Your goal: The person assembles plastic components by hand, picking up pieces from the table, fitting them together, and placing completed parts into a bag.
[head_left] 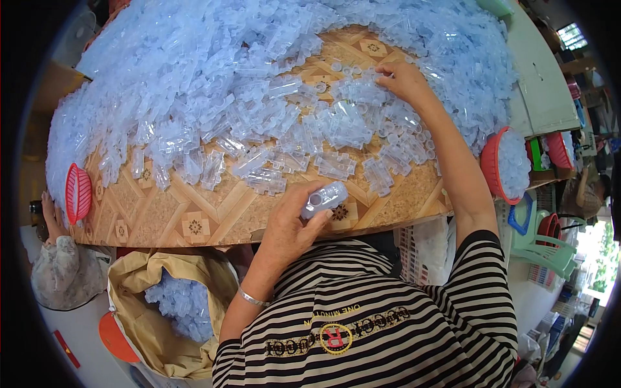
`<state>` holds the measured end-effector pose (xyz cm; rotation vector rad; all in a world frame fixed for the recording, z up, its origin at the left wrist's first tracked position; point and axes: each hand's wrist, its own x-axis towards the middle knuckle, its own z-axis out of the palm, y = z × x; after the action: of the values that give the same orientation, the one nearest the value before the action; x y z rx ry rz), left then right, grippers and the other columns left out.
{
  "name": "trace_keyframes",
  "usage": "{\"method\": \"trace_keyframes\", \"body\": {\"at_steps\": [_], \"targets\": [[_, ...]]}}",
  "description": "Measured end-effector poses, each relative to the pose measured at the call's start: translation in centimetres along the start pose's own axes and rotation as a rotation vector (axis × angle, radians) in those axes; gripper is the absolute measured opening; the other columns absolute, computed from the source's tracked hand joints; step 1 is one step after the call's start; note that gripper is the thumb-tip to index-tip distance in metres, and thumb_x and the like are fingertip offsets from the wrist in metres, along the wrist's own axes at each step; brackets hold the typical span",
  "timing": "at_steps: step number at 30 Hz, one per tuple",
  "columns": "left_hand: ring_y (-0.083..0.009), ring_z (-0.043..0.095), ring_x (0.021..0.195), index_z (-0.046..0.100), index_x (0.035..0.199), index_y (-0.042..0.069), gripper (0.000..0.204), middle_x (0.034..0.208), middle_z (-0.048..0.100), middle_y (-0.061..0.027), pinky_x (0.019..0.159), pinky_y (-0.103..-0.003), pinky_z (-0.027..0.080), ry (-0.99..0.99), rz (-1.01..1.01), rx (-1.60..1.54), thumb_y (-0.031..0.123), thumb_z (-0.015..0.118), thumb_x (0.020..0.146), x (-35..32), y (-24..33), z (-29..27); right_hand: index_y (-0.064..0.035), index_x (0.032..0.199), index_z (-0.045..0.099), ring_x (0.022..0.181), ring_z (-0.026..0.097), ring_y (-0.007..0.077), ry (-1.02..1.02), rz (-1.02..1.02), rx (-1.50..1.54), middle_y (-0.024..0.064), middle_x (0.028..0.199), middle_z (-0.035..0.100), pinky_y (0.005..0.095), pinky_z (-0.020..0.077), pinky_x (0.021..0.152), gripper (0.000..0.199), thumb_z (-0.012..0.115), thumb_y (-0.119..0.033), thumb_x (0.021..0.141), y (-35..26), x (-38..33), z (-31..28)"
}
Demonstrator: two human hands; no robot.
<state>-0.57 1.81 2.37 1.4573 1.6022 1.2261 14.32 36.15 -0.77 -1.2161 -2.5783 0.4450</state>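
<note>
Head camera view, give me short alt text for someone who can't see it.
A person's left hand holds a clear plastic part while the right hand reaches into a pile of clear plastic parts on a patterned table.

Bare table [194, 207] near edge lies free; plastic heap [213, 77] blocks beyond.

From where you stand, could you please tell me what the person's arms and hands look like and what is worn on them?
Both forearms are bare. The left hand has a thin silver bangle at the wrist. The right hand wears nothing visible. The upper arms end in short sleeves of a black-and-white striped shirt.
</note>
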Motion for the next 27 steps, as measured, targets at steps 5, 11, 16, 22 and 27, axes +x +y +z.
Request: {"method": "trace_keyframes", "body": {"at_steps": [5,11,16,22,27], "targets": [[-0.014,0.059,0.088,0.056,0.116,0.001,0.042,0.099,0.062,-0.0095,0.075,-0.026,0.048,0.068,-0.132,-0.038,0.006,0.072,0.078,-0.1,-0.6,0.2,-0.0136,0.098,0.069,0.087,0.065,0.0305,-0.008,0.038,-0.127,0.0115,0.093,0.068,0.0414,0.0513,0.076,0.027,0.062,-0.027,0.075,-0.5,0.5,0.1],[-0.0174,0.062,0.085,0.058,0.112,0.004,0.04,0.1,0.063,-0.0098,0.069,-0.028,0.051,0.116,-0.112,0.03,0.008,0.074,0.076,0.2,-0.8,-0.2,-0.0068,0.099,0.068,0.078,0.063,0.0173,0.139,-0.098,0.366,0.0065,0.089,0.067,0.0291,0.0499,0.071,0.023,0.064,-0.016,0.078,-5.4,-4.7,-1.8],[-0.0311,0.061,0.084,0.056,0.111,0.003,0.037,0.099,0.06,-0.0154,0.069,-0.035,0.05,0.153,0.032,0.137,0.008,0.07,0.077,0.2,-1.5,0.0,-0.0046,0.099,0.068,0.088,0.06,0.0153,-0.318,-0.364,0.72,0.0045,0.092,0.066,0.0283,0.0469,0.079,0.022,0.067,-0.008,0.078,-14.7,-12.9,-3.3],[-0.0358,0.06,0.088,0.056,0.11,0.003,0.038,0.099,0.059,-0.0169,0.073,-0.039,0.049,0.117,0.011,0.135,0.005,0.069,0.075,0.0,-0.3,-0.2,-0.0048,0.094,0.066,0.09,0.06,0.0225,-0.259,-0.456,0.68,0.0065,0.091,0.065,0.0321,0.0471,0.081,0.021,0.07,-0.01,0.074,-15.6,-14.8,-2.2],[-0.035,0.059,0.089,0.055,0.111,0.003,0.04,0.098,0.059,-0.0158,0.073,-0.04,0.049,0.103,0.072,0.204,0.004,0.069,0.074,-0.4,-0.1,0.0,-0.0051,0.094,0.067,0.098,0.058,0.0185,-0.403,-0.287,0.782,0.0064,0.102,0.062,0.0292,0.0452,0.086,0.022,0.074,-0.01,0.073,-15.2,-15.2,-1.9]]}}
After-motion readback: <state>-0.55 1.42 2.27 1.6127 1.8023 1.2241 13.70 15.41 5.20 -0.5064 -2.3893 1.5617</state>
